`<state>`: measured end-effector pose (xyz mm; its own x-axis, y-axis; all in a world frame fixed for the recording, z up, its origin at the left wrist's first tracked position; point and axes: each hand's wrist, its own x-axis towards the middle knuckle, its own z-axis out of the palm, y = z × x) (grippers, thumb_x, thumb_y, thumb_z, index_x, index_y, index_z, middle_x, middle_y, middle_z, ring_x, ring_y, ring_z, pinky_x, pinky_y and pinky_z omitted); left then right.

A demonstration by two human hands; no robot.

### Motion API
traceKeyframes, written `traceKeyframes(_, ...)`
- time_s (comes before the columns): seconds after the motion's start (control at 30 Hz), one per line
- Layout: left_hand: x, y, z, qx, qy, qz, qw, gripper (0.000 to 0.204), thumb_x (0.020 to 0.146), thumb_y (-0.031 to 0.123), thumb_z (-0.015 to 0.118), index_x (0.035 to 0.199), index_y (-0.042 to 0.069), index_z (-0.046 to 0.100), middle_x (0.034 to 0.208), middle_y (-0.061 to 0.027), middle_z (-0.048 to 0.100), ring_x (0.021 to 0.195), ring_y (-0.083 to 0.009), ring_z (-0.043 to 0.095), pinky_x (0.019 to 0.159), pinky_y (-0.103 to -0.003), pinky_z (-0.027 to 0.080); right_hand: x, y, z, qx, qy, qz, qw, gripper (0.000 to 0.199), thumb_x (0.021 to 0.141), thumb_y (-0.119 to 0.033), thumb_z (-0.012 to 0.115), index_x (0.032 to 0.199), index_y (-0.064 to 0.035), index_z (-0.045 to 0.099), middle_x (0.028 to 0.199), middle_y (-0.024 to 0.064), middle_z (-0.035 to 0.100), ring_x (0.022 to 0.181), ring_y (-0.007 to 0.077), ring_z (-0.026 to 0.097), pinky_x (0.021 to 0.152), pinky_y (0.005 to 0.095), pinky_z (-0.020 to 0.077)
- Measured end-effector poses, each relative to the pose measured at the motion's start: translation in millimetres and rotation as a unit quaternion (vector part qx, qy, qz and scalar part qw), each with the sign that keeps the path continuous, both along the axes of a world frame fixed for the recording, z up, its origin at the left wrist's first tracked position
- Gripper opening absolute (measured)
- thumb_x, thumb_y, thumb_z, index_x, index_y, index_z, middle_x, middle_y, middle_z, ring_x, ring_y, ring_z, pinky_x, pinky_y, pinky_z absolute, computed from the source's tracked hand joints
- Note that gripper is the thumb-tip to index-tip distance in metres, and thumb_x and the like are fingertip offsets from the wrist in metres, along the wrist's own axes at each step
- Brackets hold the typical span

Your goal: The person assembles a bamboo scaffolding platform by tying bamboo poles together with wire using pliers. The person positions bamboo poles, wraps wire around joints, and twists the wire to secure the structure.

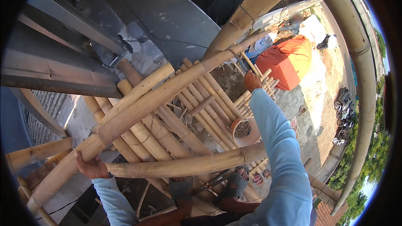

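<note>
My left hand (92,167) grips a thick bamboo pole (138,106) near its lower left end, thumb laid along it. This pole slants up to the right across the other bamboo. My right hand (252,81) reaches far out, fingers closed, beside thin bamboo sticks (250,63) and just below the upper part of the thick pole. A thin dark thing shows by its fingers; what it holds I cannot make out. A shorter bamboo pole (180,165) crosses between my forearms, above my sandalled feet.
I stand high on bamboo scaffolding (157,140). An orange bucket (245,131) containing thin strips hangs or stands beyond the poles. Metal beams (54,65) rise on the left; a curved bamboo pole (362,71) arches at right. Far below are an orange tarp (287,60), a person and motorbikes (343,113).
</note>
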<state>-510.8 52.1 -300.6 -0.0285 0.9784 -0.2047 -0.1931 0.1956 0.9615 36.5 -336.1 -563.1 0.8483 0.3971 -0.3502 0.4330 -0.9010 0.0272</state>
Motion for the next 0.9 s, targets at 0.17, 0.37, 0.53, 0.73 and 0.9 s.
traceKeyframes(0.17, 4, 2, 3, -0.013, 0.002, 0.007, 1.000, 0.049, 0.092, 0.043, 0.067, 0.125, 0.007, 0.058, 0.118, -0.0092, 0.069, 0.098, -0.0161, 0.066, 0.057, -0.025, 0.038, 7, 7, 3, -0.034, -0.012, 0.040, 0.999, 0.018, 0.098, -0.012, 0.049, 0.104, 0.0027, 0.058, 0.098, 0.0246, 0.074, 0.090, 0.0389, 0.075, 0.078, 0.0473, 0.0605)
traceKeyframes(0.37, 2, -2, -3, -0.007, 0.015, 0.046, 0.999, 0.050, 0.092, 0.042, 0.066, 0.125, 0.005, 0.058, 0.120, -0.0105, 0.069, 0.101, -0.0166, 0.065, 0.059, -0.024, 0.039, -15, 3, -21, 0.000, -0.013, 0.018, 1.000, 0.017, 0.098, -0.011, 0.047, 0.104, 0.0025, 0.055, 0.093, 0.0257, 0.073, 0.088, 0.0417, 0.074, 0.076, 0.0487, 0.0607)
traceKeyframes(0.53, -1, -4, 0, -0.010, 0.005, 0.019, 1.000, 0.050, 0.092, 0.041, 0.066, 0.126, 0.006, 0.058, 0.122, -0.0112, 0.068, 0.103, -0.0180, 0.065, 0.061, -0.024, 0.041, -1, 17, 0, -0.074, 0.013, 0.054, 0.996, 0.021, 0.096, -0.012, 0.055, 0.110, 0.0041, 0.055, 0.105, 0.0239, 0.073, 0.097, 0.0382, 0.074, 0.079, 0.0455, 0.0613)
traceKeyframes(0.73, -13, 2, -12, -0.014, -0.040, -0.041, 0.998, 0.051, 0.093, 0.040, 0.066, 0.129, 0.005, 0.056, 0.128, -0.0120, 0.066, 0.106, -0.0198, 0.066, 0.060, -0.025, 0.044, 75, 26, 13, -0.136, 0.035, 0.285, 0.948, 0.025, 0.099, -0.016, 0.049, 0.104, 0.0002, 0.068, 0.094, 0.0222, 0.075, 0.084, 0.0399, 0.075, 0.071, 0.0479, 0.0620)
traceKeyframes(0.9, -9, 2, 3, -0.014, -0.037, -0.031, 0.999, 0.050, 0.093, 0.039, 0.065, 0.128, 0.005, 0.056, 0.128, -0.0124, 0.066, 0.100, -0.0194, 0.066, 0.057, -0.026, 0.047, 25, 37, 38, -0.056, 0.006, 0.067, 0.996, 0.023, 0.096, -0.011, 0.055, 0.108, 0.0021, 0.069, 0.110, 0.0228, 0.073, 0.099, 0.0377, 0.074, 0.080, 0.0452, 0.0618)
